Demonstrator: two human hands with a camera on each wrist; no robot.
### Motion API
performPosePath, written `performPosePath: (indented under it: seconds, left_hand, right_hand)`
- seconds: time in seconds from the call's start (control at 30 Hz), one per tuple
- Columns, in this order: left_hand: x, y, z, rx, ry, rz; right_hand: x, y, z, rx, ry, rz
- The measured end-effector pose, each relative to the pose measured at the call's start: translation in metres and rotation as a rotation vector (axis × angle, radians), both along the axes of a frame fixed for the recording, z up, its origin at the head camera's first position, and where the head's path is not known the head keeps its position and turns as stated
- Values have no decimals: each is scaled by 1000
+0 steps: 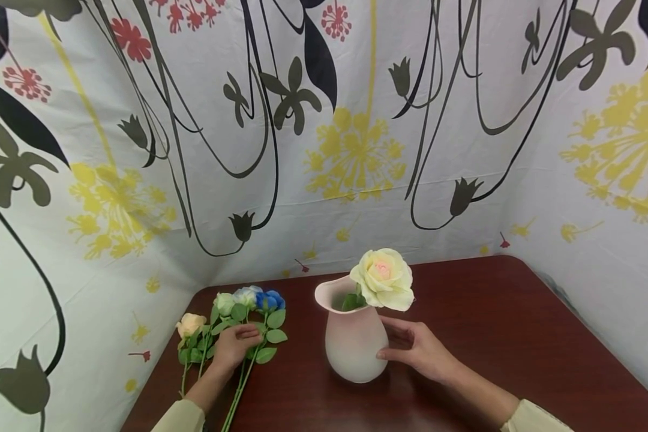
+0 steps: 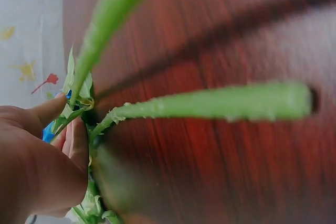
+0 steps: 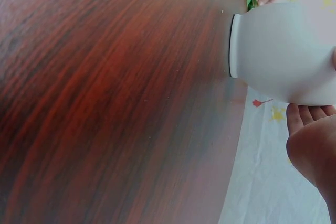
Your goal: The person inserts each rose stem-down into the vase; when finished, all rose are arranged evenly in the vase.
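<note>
A pink-and-white vase [image 1: 356, 345] with a flared lip stands upright on the table, holding a cream rose [image 1: 384, 279] that leans right over its rim. My right hand [image 1: 423, 351] grips the vase's right side, thumb in front and fingers behind. On the left lie several artificial roses: a blue rose [image 1: 270, 300], a pale blue one [image 1: 247, 296], a pale green one [image 1: 224, 304] and a peach one [image 1: 191, 325]. Among their leaves, my left hand [image 1: 236, 345] pinches a green stem [image 2: 105, 24] between thumb and fingers, with blue petals just behind the fingertips.
The dark red-brown wooden table [image 1: 464, 300] reaches back to a white curtain [image 1: 313, 228] printed with flowers, which also hangs along both sides. Another stem [image 2: 220, 103], its cut end toward the left wrist camera, lies close over the tabletop.
</note>
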State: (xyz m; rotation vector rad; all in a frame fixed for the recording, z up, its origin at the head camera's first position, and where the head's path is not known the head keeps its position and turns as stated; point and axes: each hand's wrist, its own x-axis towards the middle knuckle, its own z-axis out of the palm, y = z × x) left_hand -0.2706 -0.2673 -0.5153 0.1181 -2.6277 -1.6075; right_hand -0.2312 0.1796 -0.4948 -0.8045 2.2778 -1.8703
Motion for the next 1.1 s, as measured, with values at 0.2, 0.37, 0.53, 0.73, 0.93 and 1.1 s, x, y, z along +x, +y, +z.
performPosePath:
  seconds: [0.2,0.37,0.53,0.73,0.93,1.1]
  left_hand:
    - [-4,3,0,-195,38,-11]
    - [-6,6,0,-271,47,-34]
    - [-5,10,1,-297,45,-45]
    - [-5,12,1,-312,42,-66]
    - [-6,13,6,-320,36,-92]
    - [-5,13,12,-224,-5,-109]
  right_hand:
    - [0,0,0,-10,3,8]
    - [0,-1,1,-13,5,12]
    - [0,-1,1,-10,2,9]
    - [0,0,1,-4,1,0]
    - [0,0,1,-1,-3,1]
    - [1,0,1,1,1,-1]
